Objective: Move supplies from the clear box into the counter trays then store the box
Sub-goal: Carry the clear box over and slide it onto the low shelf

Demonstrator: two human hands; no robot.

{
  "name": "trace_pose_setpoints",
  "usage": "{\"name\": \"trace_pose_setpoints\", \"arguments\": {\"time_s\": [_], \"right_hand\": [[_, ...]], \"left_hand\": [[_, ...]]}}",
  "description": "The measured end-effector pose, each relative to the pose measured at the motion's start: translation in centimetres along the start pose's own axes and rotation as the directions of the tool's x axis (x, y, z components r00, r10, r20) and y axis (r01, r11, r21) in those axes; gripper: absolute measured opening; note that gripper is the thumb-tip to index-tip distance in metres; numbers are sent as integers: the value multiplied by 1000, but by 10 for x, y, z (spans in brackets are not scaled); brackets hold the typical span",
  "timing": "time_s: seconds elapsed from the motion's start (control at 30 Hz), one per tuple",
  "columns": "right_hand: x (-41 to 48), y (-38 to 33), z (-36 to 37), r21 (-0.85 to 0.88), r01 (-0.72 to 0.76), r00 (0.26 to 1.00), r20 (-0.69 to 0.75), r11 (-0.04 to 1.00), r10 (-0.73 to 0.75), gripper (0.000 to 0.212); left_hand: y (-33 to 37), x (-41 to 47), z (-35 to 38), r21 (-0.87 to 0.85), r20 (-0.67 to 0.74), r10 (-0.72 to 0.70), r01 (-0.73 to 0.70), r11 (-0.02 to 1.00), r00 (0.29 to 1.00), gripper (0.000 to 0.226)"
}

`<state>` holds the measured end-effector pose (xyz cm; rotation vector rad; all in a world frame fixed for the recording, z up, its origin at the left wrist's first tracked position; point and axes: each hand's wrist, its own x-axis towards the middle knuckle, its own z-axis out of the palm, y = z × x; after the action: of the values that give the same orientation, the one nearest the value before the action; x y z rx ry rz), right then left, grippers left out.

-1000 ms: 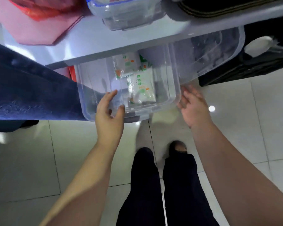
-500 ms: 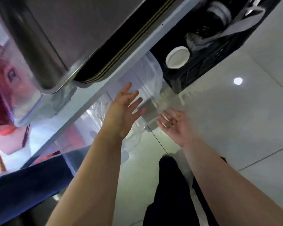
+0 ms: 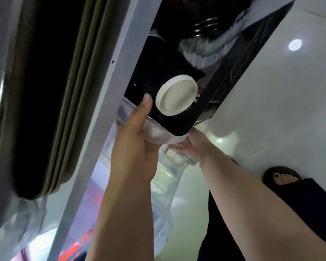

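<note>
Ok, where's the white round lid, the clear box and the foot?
white round lid (image 3: 176, 96), head view, middle of its flat top.
clear box (image 3: 155, 133), head view, its cloudy rounded corner.
foot (image 3: 286, 179), head view, on the bare toes.

Head view: dim, tilted, soft with motion blur.
Round white glare spot on glossy floor (image 3: 282, 102); left border smeared and dark; straight lines bend toward the edges; clear box (image 3: 158, 135) hazy, washed out.
</note>
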<state>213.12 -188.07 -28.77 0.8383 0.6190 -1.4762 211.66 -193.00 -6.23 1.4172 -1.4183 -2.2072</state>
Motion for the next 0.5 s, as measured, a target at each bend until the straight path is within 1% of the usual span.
{"name": "trace_pose_setpoints", "arguments": {"time_s": [0.03, 0.07, 0.1, 0.17, 0.2, 0.27, 0.3, 0.4, 0.5], "right_hand": [[8, 1, 2, 8, 12, 1000, 2, 1000, -13, 34], [14, 2, 3, 26, 30, 1000, 1, 999, -30, 34], [19, 2, 0, 25, 36, 999, -4, 999, -36, 33], [21, 3, -10, -78, 16, 1000, -17, 997, -17, 30], [19, 4, -17, -133, 5, 1000, -11, 991, -7, 27], [13, 7, -38, -154, -12, 1000, 7, 988, 14, 24], [11, 10, -50, -131, -12, 999, 37, 991, 17, 27], [4, 19, -80, -33, 14, 996, 91, 999, -11, 37], [11, 30, -99, 130, 26, 995, 88, 991, -38, 45]], "left_hand": [[-4, -2, -5, 20, 7, 8, -8, 1000, 1000, 36], [-7, -7, -12, 32, -7, 11, -10, 999, 1000, 31], [-10, -13, -19, 18, -49, 7, -6, 1000, 999, 39], [-18, -28, -36, -39, -140, -14, 9, 999, 990, 70], [-21, -36, -45, -44, -138, -26, 20, 999, 990, 82], [-29, -53, -57, -26, -57, -60, 59, 998, 997, 93], [-33, -62, -61, -19, -12, -80, 79, 997, 997, 99], [-45, -81, -71, -57, 115, -112, 119, 991, 987, 104], [-53, -93, -80, -58, 179, -147, 160, 985, 973, 108]]}}
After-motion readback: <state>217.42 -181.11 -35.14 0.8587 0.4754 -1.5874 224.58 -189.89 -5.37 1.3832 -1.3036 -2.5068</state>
